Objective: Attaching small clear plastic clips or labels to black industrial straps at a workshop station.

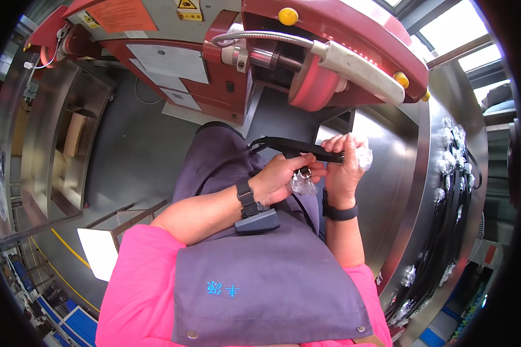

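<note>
A black strap (pixel 295 145) stretches between my two hands above my lap, its far left end bent into a loop. My left hand (pixel 281 177) is closed on the strap, thumb on top. Below its fingers hangs a small metal fitting wrapped in clear plastic (pixel 303 184). With raised fingers, my right hand (pixel 344 176) grips the strap's right end, where another clump of clear plastic (pixel 364 158) sticks out beside the fingers. What lies inside that clump is hidden.
Ahead stands a red machine (pixel 226 81) with a pink-red wheel (pixel 312 87) and a pale jointed arm above it. To the right, a metal trough (pixel 388 173) borders a ledge bearing several black straps (pixel 446 225) with plastic-wrapped ends. Metal shelving (pixel 58 144) is at left.
</note>
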### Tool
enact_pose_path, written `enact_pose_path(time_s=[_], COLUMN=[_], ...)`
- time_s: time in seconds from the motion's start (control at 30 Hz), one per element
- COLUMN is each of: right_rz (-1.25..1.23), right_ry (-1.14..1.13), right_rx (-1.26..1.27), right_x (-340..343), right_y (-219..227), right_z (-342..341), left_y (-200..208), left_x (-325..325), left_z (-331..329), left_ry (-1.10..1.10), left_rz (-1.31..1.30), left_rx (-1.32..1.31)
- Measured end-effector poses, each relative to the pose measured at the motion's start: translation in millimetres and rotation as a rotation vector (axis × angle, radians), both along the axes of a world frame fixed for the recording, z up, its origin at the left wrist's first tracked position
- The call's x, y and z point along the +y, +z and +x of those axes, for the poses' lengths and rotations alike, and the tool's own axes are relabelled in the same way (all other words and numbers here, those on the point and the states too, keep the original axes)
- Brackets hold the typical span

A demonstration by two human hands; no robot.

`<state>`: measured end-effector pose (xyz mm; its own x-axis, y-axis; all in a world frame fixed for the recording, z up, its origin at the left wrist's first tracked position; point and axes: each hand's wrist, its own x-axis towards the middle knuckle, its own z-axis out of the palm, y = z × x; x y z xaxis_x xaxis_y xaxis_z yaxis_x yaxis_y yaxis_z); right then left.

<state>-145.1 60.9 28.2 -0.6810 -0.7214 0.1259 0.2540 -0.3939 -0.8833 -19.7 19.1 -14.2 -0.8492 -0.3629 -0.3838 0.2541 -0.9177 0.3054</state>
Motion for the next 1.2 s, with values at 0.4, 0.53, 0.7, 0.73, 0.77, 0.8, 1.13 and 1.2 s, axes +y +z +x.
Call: enact_pose_path(time_s=[0.4, 0.53, 0.7, 0.73, 0.77, 0.8, 1.13, 1.2], right_rz=[0.685, 0.56, 0.634, 0.604, 0.566, 0.538, 0.487, 0.466], right_ry=[0.26, 0.532, 0.469, 0.406, 0.353, 0.322, 0.228, 0.207], right_rx=[0.453, 0.797, 0.687, 0.671, 0.821, 0.882, 0.489, 0.397], right_x=[36, 26, 22, 23, 21, 20, 8, 3], right_y=[12, -4, 3, 3, 8, 13, 18, 16], right_z=[-29, 3, 0, -2, -5, -7, -7, -6], left_y=[-5, -3, -6, -4, -3, -2, 12, 11], left_x=[-9, -6, -10, -12, -13, -15, -26, -28], left_z=[21, 16, 25, 26, 27, 27, 15, 12], left_ry=[0.149, 0.167, 0.156, 0.183, 0.213, 0.227, 0.278, 0.282], left_rz=[0.067, 0.009, -0.115, -0.165, -0.215, -0.221, -0.213, -0.185], left_rx=[0.091, 0.123, 0.004, -0.047, -0.095, -0.077, -0.051, -0.055])
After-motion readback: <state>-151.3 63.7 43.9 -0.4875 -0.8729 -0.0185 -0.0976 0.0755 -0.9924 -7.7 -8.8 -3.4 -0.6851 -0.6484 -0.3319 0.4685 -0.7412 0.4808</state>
